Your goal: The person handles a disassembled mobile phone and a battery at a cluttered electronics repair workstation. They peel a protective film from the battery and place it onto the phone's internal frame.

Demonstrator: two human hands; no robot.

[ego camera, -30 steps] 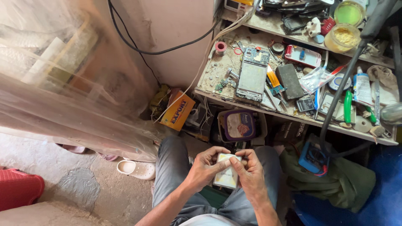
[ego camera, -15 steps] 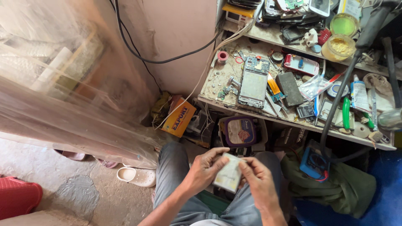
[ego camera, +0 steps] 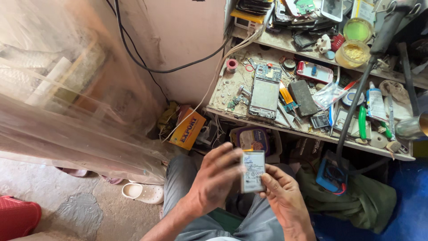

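A flat white phone battery (ego camera: 253, 171) is being held upright over the lap, just below the front edge of the cluttered workbench (ego camera: 312, 134). It is being gripped along its left edge by the left hand (ego camera: 214, 180), fingers curled closed around it, and is being pinched at its lower right corner by the fingers of the right hand (ego camera: 283, 196). An opened phone (ego camera: 264, 92) is being left lying on the bench above, well apart.

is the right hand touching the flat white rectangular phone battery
Touching: the head view shows the right hand with fingertips on the lower right edge of the flat white rectangular phone battery, while the left hand clasps its left edge.
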